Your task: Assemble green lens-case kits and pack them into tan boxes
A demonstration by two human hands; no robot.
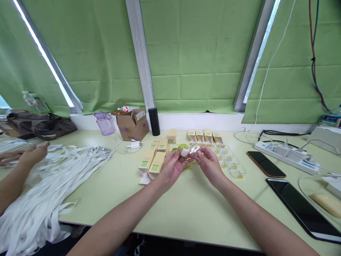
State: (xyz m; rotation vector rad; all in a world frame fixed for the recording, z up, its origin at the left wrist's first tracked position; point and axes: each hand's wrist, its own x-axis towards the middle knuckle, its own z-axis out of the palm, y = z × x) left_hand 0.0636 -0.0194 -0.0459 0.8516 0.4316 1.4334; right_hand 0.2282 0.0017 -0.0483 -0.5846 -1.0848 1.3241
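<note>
My left hand (172,167) is closed around a small white and green roller-like item (183,149), held above the pale green table (186,209). My right hand (209,161) pinches a clear plastic piece (195,149) right against that item. Several small beige cartons with green labels (156,161) lie just left of my hands. Behind my hands stands a row of open cartons (204,137). Clear plastic trays with yellow dots (231,165) lie to the right of my right hand.
A pile of white straps (53,177) covers the left side, where another person's hands (29,154) work. A cardboard box (132,125), purple jug (105,122) and black cylinder (154,121) stand at the back. Two phones (266,164) (301,206) and a power strip (285,154) lie at the right.
</note>
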